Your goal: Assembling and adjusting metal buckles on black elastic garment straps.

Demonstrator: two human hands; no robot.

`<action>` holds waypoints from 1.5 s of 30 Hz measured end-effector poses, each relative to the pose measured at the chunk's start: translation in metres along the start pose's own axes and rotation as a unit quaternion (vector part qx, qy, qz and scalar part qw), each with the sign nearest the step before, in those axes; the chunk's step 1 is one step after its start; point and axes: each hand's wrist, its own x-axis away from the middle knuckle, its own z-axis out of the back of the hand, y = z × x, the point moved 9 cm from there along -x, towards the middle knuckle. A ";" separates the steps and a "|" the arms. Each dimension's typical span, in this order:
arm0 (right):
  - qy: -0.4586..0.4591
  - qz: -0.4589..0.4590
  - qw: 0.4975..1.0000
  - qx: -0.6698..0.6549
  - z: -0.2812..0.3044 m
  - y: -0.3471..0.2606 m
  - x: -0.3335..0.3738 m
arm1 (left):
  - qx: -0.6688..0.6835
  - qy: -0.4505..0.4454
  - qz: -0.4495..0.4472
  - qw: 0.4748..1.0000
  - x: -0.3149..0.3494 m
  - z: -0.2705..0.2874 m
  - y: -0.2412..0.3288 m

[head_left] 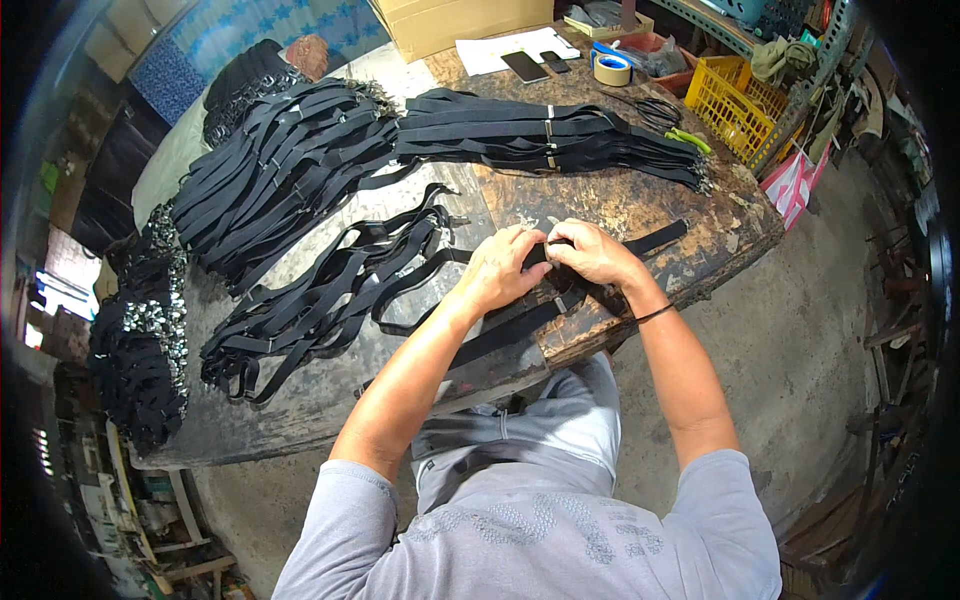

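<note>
My left hand and my right hand meet over the near right part of the worn table, fingers closed on a black strap. One end of it runs out to the right past my right wrist. Where the fingers pinch, a small dark piece is mostly hidden. Another length of black strap lies below my hands along the near edge. Left of my left hand is a loose pile of black straps with metal ends. Small metal bits lie just beyond my fingertips.
Bundled black straps cover the table's far left, with another tied bundle behind my hands. Straps with metal clips hang at the left edge. Tape, a phone, a cardboard box and a yellow crate stand farther back.
</note>
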 end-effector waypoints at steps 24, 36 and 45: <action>0.064 -0.027 0.997 0.020 -0.002 0.006 0.003 | 0.031 -0.068 0.166 0.983 -0.001 0.002 -0.011; 0.036 -0.047 0.996 -0.069 -0.003 -0.001 0.005 | -0.122 0.043 0.002 0.992 -0.002 0.017 0.015; 0.099 -0.033 0.993 -0.051 -0.002 -0.014 0.005 | -0.158 0.050 -0.031 0.986 -0.003 0.015 0.018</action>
